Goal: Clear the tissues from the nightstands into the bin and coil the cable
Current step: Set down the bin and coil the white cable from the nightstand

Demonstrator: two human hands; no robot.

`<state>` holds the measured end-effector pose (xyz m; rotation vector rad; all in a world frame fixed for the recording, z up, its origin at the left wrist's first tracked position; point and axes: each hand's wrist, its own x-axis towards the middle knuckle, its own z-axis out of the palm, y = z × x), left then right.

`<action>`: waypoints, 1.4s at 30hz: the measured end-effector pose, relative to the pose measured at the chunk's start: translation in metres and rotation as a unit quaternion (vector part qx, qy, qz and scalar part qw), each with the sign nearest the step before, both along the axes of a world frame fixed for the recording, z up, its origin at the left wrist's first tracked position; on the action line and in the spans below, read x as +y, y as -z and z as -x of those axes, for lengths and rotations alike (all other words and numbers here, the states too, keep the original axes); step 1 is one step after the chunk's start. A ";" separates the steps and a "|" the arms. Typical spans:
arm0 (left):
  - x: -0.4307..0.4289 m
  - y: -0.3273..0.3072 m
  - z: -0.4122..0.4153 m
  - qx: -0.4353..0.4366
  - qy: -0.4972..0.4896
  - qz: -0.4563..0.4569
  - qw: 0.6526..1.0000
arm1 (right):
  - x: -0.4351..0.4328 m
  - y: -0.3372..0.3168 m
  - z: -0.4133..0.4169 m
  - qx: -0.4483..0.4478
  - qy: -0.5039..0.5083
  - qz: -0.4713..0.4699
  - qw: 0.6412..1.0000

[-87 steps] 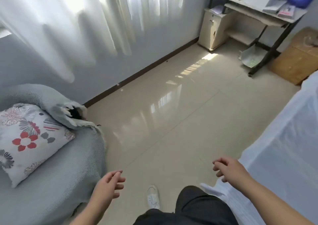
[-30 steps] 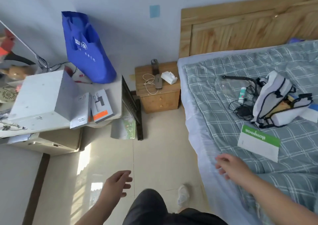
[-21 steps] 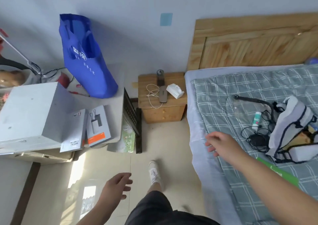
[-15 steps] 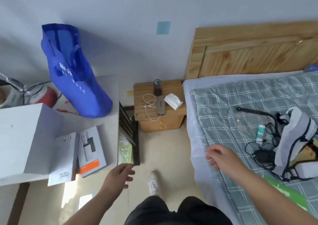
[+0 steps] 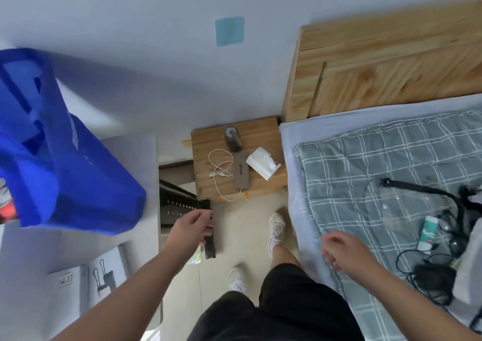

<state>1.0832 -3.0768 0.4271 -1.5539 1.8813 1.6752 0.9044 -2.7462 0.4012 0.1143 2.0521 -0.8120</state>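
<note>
The view has swung from the window side of the room round to the bed (image 5: 378,178), and the person has walked in until the wooden nightstand (image 5: 208,137) sits close ahead, with a shoe on the floor just in front of it. That closing-in is the whole change; nothing on the nightstand has shifted. The bed lies right of the nightstand and touches its side, and the blue bag (image 5: 65,171) stands on a pale desk well to its left. A black metal frame (image 5: 180,202) leans between the desk and the nightstand. The right hand (image 5: 344,249) hangs over the bed's edge, nearer than the nightstand and to its right, fingers loosely curled downward and empty. The left hand (image 5: 191,225) hovers just short of the nightstand's front left corner, fingers relaxed and half bent with nothing in them; whether they brush the black frame I cannot tell. On the nightstand's right half lies the white tissue pack (image 5: 262,161), a flat grey device (image 5: 241,173) just left of it. Left of that the thin white cable (image 5: 221,168) lies in loose loops, one end trailing over the front edge. I judge the approach nearly done — tissue and cable are untouched, and no bin is in view.
</note>
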 end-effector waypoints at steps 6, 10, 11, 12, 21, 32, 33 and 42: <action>-0.013 0.024 0.072 -0.031 0.010 0.016 0.999 | -0.084 0.023 0.117 0.009 -0.067 0.032 0.997; -0.035 0.050 0.108 -0.054 0.016 0.025 0.998 | -0.147 0.038 0.166 0.007 -0.075 0.049 0.996; -0.041 0.061 0.117 -0.062 0.023 0.026 0.997 | -0.161 0.046 0.173 0.012 -0.077 0.051 0.996; -0.045 0.075 0.126 -0.070 0.036 0.028 0.997 | -0.174 0.058 0.179 0.021 -0.083 0.052 0.995; -0.060 0.230 0.195 -0.124 0.132 0.115 0.977 | -0.253 0.202 0.173 0.146 -0.198 0.012 0.969; -0.050 0.322 0.215 -0.198 0.234 0.203 0.930 | -0.260 0.293 0.152 0.210 -0.262 -0.077 0.939; -0.049 0.325 0.217 -0.195 0.226 0.197 0.934 | -0.260 0.295 0.150 0.198 -0.248 -0.073 0.945; -0.045 0.307 0.246 -0.143 0.167 0.149 0.964 | -0.276 0.268 0.172 0.243 -0.086 -0.123 0.958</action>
